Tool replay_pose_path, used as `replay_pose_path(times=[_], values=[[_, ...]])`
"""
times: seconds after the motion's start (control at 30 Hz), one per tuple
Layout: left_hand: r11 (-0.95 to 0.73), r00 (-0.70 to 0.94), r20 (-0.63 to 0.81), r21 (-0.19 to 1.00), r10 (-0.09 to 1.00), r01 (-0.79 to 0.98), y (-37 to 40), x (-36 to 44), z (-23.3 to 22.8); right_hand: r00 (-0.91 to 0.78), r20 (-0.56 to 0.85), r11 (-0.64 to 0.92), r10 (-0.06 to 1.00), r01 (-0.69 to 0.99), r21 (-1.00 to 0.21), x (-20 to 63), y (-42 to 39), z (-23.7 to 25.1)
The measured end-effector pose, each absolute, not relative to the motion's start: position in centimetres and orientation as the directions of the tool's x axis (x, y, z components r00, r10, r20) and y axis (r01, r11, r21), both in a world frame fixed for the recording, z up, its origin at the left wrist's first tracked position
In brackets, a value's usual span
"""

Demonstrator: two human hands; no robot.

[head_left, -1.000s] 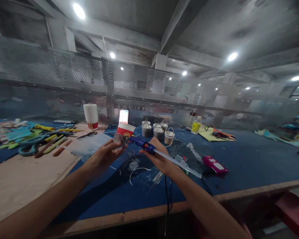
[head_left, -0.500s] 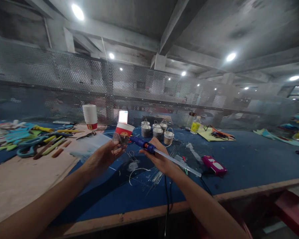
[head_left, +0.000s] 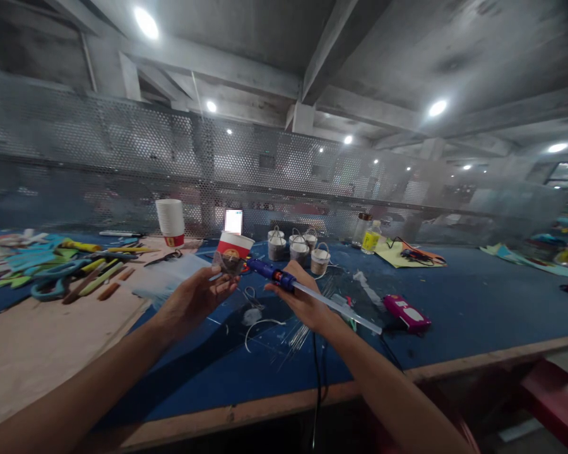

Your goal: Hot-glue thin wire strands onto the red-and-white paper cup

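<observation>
My left hand (head_left: pixel 193 301) holds a small clear plastic piece (head_left: pixel 226 263) up over the blue table (head_left: pixel 478 309). My right hand (head_left: pixel 303 301) grips a blue hot glue gun (head_left: pixel 269 273) with a clear glue stick (head_left: pixel 336 307) sticking out behind it. The gun's nozzle points at the clear piece and almost touches it. Its black cord (head_left: pixel 315 372) hangs down over the table's front edge.
A red and white paper cup (head_left: pixel 235 246) stands just behind my hands. Small grey pots with wire handles (head_left: pixel 297 248) stand further back. A stack of white cups (head_left: pixel 171 221), scissors and coloured scraps (head_left: pixel 66 268) lie left. A pink object (head_left: pixel 407 313) lies right, bottles (head_left: pixel 369 236) behind.
Almost nothing moved. My hands stay raised with the glue gun's tip at the clear piece; the view shifted very slightly.
</observation>
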State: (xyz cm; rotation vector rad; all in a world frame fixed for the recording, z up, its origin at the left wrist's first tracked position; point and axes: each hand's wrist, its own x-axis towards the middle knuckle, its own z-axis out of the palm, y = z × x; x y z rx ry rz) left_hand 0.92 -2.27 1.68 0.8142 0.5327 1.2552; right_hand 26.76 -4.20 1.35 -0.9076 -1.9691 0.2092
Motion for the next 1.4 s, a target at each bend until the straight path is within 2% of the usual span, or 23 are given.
replay_pose_path(times=[0.7,0.97,1.17,1.4], values=[[0.158,0.234,-0.002,0.742,0.972,-0.651,-3.3,1.3,3.0,-0.303,0.706,0.737,0.64,0.502,-0.452,26.9,-3.9,1.2],[0.165,0.233,-0.014,0.747,0.972,-0.644,-3.1,1.4,2.8,-0.292,0.703,0.736,0.649,0.473,-0.484,26.7,-4.0,1.2],[0.223,0.291,-0.033,0.726,0.956,-0.651,-3.7,1.5,3.1,-0.306,0.701,0.744,0.644,0.463,-0.481,26.7,-4.4,1.5],[0.223,0.253,-0.066,0.712,0.965,-0.666,-4.1,1.6,3.8,-0.313,0.686,0.737,0.656,0.458,-0.496,26.7,-4.6,1.7]])
